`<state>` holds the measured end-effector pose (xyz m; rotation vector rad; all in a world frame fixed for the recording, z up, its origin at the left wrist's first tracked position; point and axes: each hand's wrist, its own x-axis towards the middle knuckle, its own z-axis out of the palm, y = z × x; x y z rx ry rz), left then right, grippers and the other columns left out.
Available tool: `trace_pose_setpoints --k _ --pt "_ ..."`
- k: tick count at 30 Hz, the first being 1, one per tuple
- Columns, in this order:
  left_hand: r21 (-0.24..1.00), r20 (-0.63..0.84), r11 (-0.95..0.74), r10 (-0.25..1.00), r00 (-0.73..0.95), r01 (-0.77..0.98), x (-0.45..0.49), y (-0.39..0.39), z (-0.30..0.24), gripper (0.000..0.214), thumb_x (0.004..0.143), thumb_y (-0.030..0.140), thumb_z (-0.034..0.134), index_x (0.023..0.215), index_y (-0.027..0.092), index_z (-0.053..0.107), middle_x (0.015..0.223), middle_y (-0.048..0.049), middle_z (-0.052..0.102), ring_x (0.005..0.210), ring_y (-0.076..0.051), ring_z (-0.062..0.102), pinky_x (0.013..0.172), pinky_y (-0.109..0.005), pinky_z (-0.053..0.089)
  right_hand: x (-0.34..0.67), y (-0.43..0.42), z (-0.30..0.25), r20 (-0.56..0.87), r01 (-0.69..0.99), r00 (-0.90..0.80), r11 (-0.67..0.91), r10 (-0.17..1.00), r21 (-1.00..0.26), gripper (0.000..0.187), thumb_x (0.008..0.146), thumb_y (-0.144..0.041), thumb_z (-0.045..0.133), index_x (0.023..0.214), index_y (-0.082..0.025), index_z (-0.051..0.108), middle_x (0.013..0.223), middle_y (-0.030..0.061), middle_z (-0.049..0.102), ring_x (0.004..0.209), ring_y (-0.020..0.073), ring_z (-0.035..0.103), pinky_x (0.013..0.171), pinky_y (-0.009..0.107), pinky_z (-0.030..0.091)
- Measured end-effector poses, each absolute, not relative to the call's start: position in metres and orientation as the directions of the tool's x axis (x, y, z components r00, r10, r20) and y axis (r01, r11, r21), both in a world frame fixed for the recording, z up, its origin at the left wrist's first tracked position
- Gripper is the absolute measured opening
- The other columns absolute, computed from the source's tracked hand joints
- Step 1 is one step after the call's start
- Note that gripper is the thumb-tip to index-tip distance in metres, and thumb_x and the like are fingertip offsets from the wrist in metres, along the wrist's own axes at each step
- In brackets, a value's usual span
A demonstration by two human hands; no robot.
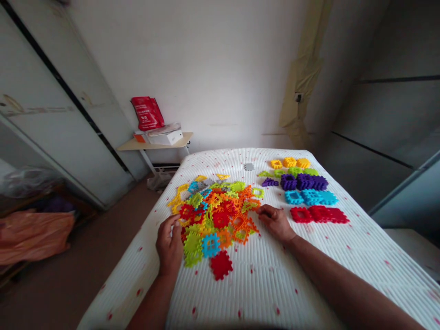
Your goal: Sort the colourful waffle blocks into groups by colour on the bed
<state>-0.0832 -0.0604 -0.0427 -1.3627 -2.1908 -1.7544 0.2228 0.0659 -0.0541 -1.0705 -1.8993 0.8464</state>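
Observation:
A mixed heap of interlocking plastic building tiles [220, 219] in orange, red, green, yellow, blue and grey lies on the bed. At its left edge is my left hand [169, 245], thumb and forefinger drawn close together beside red and yellow tiles. What they hold, if anything, is hidden. My right hand [276, 222] touches the heap's right side with fingers curled, next to an orange tile [252, 202]; its grip is too small to make out. Nearest me lie a flat red tile [221, 265], a blue window tile [211, 245] and green tiles [193, 247].
Right of the heap, tiles stand in rows by colour: yellow [289, 162], green [294, 172], purple [311, 182], blue [319, 197] and red [328, 214]. A lone grey tile [248, 167] lies farther back. Behind left, a small table [132, 145] bears a red bag [147, 113].

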Motion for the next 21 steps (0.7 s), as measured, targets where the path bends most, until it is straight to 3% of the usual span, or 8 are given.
trace_pose_setpoints --k 21 --pt "0.803 0.496 -0.011 0.566 -0.658 0.596 -0.0909 -0.0598 -0.0498 0.031 0.085 0.037 0.042 0.1 0.017 0.061 0.102 -0.0082 0.064 0.097 -0.02 0.058 0.088 -0.034 0.045 0.2211 0.0628 -0.0472 0.285 0.421 -0.395 0.448 0.873 -0.789 0.022 0.071 -0.03 0.044 0.078 -0.019 0.063 0.072 0.0016 0.067 0.067 0.0178 0.061 0.064 0.029 0.047"
